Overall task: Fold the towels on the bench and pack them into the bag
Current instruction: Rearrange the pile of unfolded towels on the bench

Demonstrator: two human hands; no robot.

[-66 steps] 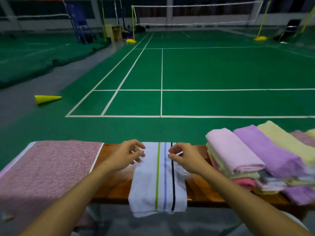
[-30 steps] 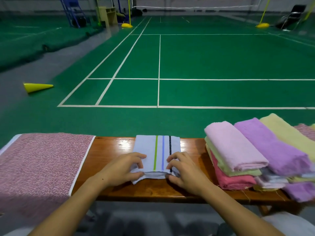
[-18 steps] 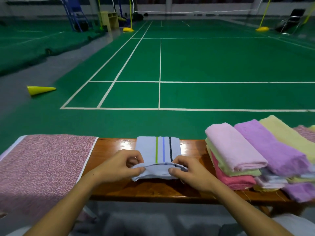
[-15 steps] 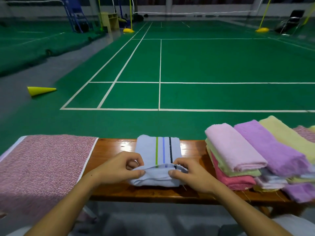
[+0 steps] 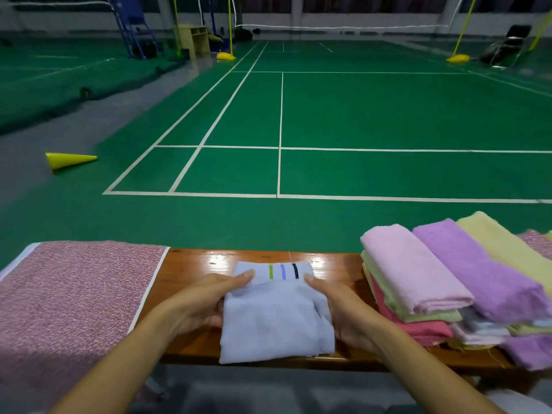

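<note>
Since the wooden bench [image 5: 191, 264] is the biggest thing in reach, start there: it runs across the bottom of the view, with green badminton court behind it. A pink speckled cloth [image 5: 74, 294] covers its left end; can't tell if that's the bag or just another towel. On the right end sits a pile of towels [image 5: 448, 288], pink, purple, yellow and red, loosely rolled and leaning on each other, hanging off the near edge a bit.

In the middle lies the pale blue striped towel [image 5: 274, 321], folded into a small packet with its green, blue and black stripes showing at the far edge. The left hand [image 5: 194, 306] and right hand [image 5: 346, 315] grip it from either side, thumbs on top near the far corners, fingers curled under the edges.

What could go wrong, I reckon: the packet's near edge overhangs the bench, and the right side has loose layers peeking out. If it's lifted by the top flap only, the fold could just flop open. That right-hand pile also looks wobbly, so an elbow bump might tip it.
</note>
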